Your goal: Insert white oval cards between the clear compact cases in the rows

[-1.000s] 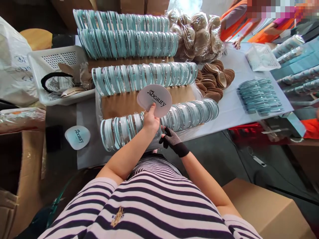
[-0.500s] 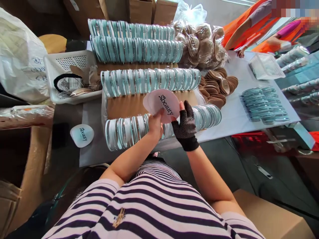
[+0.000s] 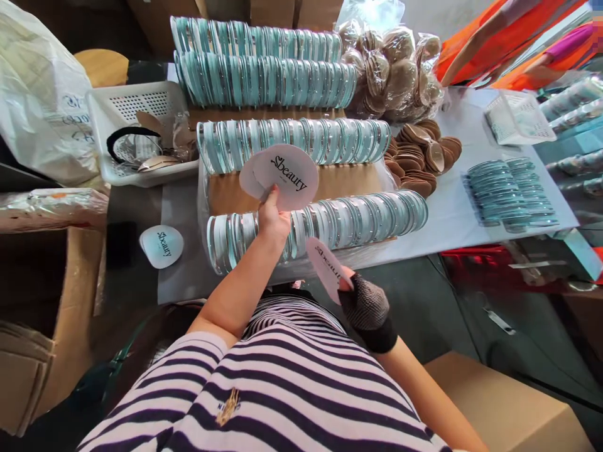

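In my bare left hand (image 3: 273, 220) is a fanned stack of rounded white cards (image 3: 287, 172) printed "beauty", pinched over the near rows. My right hand (image 3: 365, 304), in a black fingerless glove, grips one white card (image 3: 326, 267) of the same print, tilted on edge in front of the table. Below the cards, packaged headbands in pale green and white stand in a near row (image 3: 358, 223) and a middle row (image 3: 292, 141). Another "beauty" card pile (image 3: 161, 246) lies at the table's left.
A white basket (image 3: 141, 179) with a black band and scraps stands left. Two more headband rows (image 3: 268, 78) lie behind. Brown oval pieces (image 3: 414, 160) are heaped right, below a bagged bundle (image 3: 396, 69). Flat green stacks (image 3: 511, 191) sit farther right. People in orange (image 3: 494, 44) work beyond.
My hands have parted. The right hand has drawn one card away, down toward my body; the left has shifted left with the rest of the stack.
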Demonstrator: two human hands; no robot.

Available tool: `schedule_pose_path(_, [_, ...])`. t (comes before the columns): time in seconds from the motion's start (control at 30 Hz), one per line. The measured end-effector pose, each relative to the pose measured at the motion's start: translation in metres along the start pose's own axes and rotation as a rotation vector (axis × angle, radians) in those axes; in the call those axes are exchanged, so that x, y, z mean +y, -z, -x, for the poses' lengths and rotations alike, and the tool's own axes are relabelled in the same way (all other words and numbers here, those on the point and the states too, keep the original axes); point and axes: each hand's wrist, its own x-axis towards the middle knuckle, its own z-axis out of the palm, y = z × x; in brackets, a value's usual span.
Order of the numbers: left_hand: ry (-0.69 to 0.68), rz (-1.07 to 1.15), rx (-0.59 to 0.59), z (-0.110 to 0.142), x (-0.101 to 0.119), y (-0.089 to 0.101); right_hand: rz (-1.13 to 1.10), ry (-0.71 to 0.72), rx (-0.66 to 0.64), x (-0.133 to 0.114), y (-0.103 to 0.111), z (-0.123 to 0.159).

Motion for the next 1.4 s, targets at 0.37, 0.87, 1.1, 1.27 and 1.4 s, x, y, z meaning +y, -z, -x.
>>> schedule_pose_path(0.37, [0.021, 0.011, 0.007, -0.006, -0.004, 0.01, 0.137, -0.186, -0.26, -0.052, -0.05, -0.067])
schedule_pose_path(0.87, [0.044, 0.035, 0.014, -0.007, -0.006, 0.015, -0.052, -0.113, -0.101, -0.047, -0.052, -0.058])
schedule_pose_path(1.1, [0.034, 0.055, -0.003, -0.009, -0.008, 0.015, 0.09, -0.123, -0.139, -0.049, -0.061, -0.09])
schedule_pose_path(1.27, [0.037, 0.039, 0.027, -0.006, -0.005, 0.013, 0.126, -0.121, -0.181, -0.056, -0.064, -0.093])
schedule_pose_path(1.4, [0.031, 0.03, 0.027, -0.006, -0.005, 0.011, 0.173, -0.126, -0.24, -0.062, -0.065, -0.093])
